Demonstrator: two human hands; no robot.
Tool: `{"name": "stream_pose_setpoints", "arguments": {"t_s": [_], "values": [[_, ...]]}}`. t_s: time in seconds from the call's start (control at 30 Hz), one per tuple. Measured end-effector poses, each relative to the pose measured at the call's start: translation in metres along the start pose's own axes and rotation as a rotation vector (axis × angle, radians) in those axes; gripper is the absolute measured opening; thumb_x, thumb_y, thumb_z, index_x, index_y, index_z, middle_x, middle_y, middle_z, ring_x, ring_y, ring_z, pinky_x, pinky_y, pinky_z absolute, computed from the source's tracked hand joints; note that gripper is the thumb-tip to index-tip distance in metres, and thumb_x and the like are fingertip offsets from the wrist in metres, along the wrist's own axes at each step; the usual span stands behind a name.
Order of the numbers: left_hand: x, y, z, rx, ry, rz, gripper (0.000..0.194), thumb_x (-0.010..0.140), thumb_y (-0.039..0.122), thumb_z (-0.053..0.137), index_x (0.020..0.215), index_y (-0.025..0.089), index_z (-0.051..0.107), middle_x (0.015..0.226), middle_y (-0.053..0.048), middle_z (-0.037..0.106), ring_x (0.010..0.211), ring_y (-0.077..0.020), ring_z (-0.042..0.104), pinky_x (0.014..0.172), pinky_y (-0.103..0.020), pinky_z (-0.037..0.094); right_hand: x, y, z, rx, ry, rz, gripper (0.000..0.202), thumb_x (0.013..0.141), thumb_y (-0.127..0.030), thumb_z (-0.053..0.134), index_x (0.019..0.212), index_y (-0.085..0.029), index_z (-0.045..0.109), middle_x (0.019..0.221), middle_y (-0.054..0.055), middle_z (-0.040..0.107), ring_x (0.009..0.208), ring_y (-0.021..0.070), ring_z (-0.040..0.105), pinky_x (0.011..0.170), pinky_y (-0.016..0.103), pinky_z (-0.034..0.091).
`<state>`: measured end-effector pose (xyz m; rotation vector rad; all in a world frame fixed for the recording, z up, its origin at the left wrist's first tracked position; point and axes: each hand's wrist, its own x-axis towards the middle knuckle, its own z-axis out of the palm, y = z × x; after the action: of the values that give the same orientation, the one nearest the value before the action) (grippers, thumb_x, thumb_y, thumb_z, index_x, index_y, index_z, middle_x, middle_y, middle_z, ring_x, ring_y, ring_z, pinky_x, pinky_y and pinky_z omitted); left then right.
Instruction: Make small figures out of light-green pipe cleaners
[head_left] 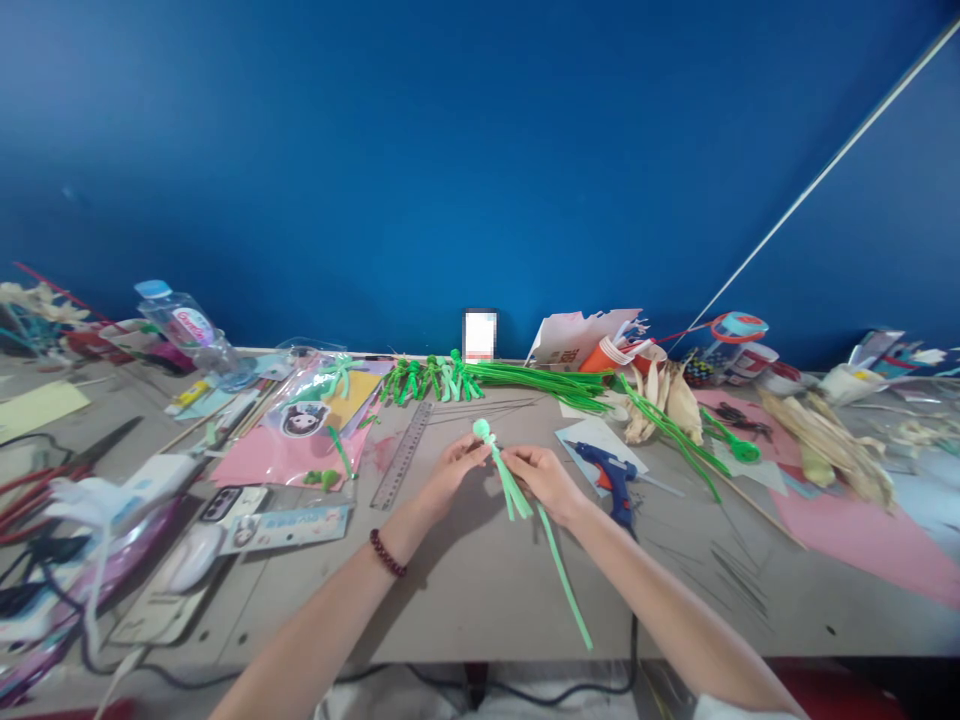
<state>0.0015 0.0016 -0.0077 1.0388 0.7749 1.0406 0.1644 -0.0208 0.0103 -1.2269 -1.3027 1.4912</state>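
Both my hands hold a light green pipe-cleaner figure [510,490] with a round head and several legs hanging down. With thumb and fingers closed, my left hand [461,468] pinches it just under the head. My right hand [546,475] is closed on its other side, fingers together at the body. A long light green pipe cleaner [564,580] trails from below my right hand toward the front of the table; whether it is joined to the figure is hidden. Right of my right hand lies a blue glue gun [616,478].
Finished-looking green pipe-cleaner figures [431,378] stand in a row at the back, beside a bundle of green pipe cleaners [544,378]. A clear ruler [403,455] lies left of my hands. Dried corn husks [679,405] and thin wires [739,585] are on the right, scissors [67,465] far left.
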Motion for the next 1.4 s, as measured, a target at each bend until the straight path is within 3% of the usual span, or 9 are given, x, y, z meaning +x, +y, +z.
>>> {"name": "stream_pose_setpoints", "arguments": {"t_s": [0.07, 0.17, 0.4, 0.63, 0.77, 0.87, 1.0, 1.2, 1.4], "values": [[0.002, -0.003, -0.002, 0.050, 0.060, 0.012, 0.016, 0.072, 0.029, 0.068, 0.084, 0.019, 0.069, 0.087, -0.005, 0.063, 0.084, -0.0187, 0.054, 0.075, -0.029, 0.039, -0.001, -0.001, -0.001, -0.264, 0.127, -0.192, 0.033, 0.080, -0.047, 0.056, 0.074, -0.016, 0.066, 0.060, 0.000, 0.061, 0.051, 0.0107, 0.048, 0.048, 0.021, 0.035], [0.002, -0.005, -0.002, 0.051, -0.007, 0.015, 0.017, 0.068, 0.025, 0.071, 0.083, 0.018, 0.069, 0.082, -0.005, 0.063, 0.082, -0.0197, 0.055, 0.073, -0.029, 0.039, -0.004, 0.000, -0.002, -0.593, 0.248, -0.401, 0.028, 0.086, -0.035, 0.049, 0.078, -0.018, 0.069, 0.071, 0.002, 0.068, 0.064, 0.0158, 0.058, 0.060, 0.023, 0.041], [-0.004, -0.005, 0.005, -0.003, 0.013, 0.012, 0.020, 0.072, 0.030, 0.072, 0.087, 0.018, 0.070, 0.083, -0.003, 0.065, 0.077, -0.0149, 0.054, 0.077, -0.027, 0.039, -0.008, 0.012, 0.003, -0.896, 0.281, -0.561, 0.025, 0.090, -0.024, 0.044, 0.093, -0.021, 0.069, 0.087, 0.008, 0.071, 0.078, 0.0198, 0.064, 0.070, 0.026, 0.043], [-0.004, -0.006, 0.004, -0.173, 0.015, -0.038, 0.024, 0.069, 0.032, 0.075, 0.087, 0.017, 0.070, 0.086, -0.005, 0.067, 0.087, -0.0175, 0.058, 0.085, -0.030, 0.038, -0.007, 0.007, 0.005, -0.626, 0.169, -0.496, 0.028, 0.090, -0.030, 0.044, 0.093, -0.019, 0.070, 0.084, 0.007, 0.070, 0.076, 0.0186, 0.062, 0.070, 0.026, 0.045], [-0.005, -0.006, 0.005, -0.197, 0.003, -0.050, 0.027, 0.067, 0.035, 0.076, 0.085, 0.016, 0.070, 0.085, -0.005, 0.065, 0.086, -0.0175, 0.057, 0.084, -0.030, 0.040, -0.002, 0.006, 0.006, -0.270, 0.078, -0.273, 0.031, 0.084, -0.041, 0.052, 0.086, -0.017, 0.071, 0.072, 0.003, 0.065, 0.064, 0.0146, 0.056, 0.058, 0.024, 0.042], [-0.006, -0.006, 0.006, -0.246, -0.057, -0.048, 0.023, 0.070, 0.035, 0.074, 0.082, 0.016, 0.070, 0.081, -0.005, 0.064, 0.081, -0.0169, 0.056, 0.079, -0.029, 0.042, 0.000, 0.007, 0.007, 0.068, -0.018, 0.011, 0.035, 0.073, -0.049, 0.064, 0.080, -0.016, 0.070, 0.056, -0.002, 0.056, 0.045, 0.0082, 0.043, 0.044, 0.021, 0.034], [-0.007, -0.003, 0.008, -0.289, -0.120, -0.058, 0.023, 0.069, 0.035, 0.075, 0.081, 0.017, 0.069, 0.080, -0.005, 0.064, 0.080, -0.0190, 0.058, 0.078, -0.031, 0.042, 0.001, 0.007, 0.006, 0.337, -0.089, 0.225, 0.037, 0.059, -0.047, 0.077, 0.076, -0.016, 0.068, 0.048, -0.006, 0.050, 0.038, 0.0054, 0.036, 0.038, 0.019, 0.030], [-0.004, -0.002, 0.007, -0.277, -0.121, -0.104, 0.022, 0.075, 0.035, 0.067, 0.085, 0.016, 0.071, 0.081, -0.008, 0.068, 0.085, -0.0218, 0.061, 0.078, -0.032, 0.041, 0.003, 0.010, 0.007, 0.271, 0.016, 0.109, 0.037, 0.063, -0.047, 0.074, 0.077, -0.014, 0.071, 0.055, -0.001, 0.059, 0.042, 0.0058, 0.042, 0.041, 0.019, 0.032], [-0.004, 0.000, 0.008, -0.172, -0.011, -0.051, 0.024, 0.072, 0.034, 0.071, 0.087, 0.016, 0.072, 0.084, -0.008, 0.068, 0.084, -0.0210, 0.060, 0.074, -0.030, 0.042, 0.002, 0.011, 0.005, -0.148, 0.117, -0.211, 0.032, 0.080, -0.043, 0.057, 0.087, -0.016, 0.072, 0.074, 0.005, 0.069, 0.070, 0.0177, 0.061, 0.065, 0.028, 0.048]]}}
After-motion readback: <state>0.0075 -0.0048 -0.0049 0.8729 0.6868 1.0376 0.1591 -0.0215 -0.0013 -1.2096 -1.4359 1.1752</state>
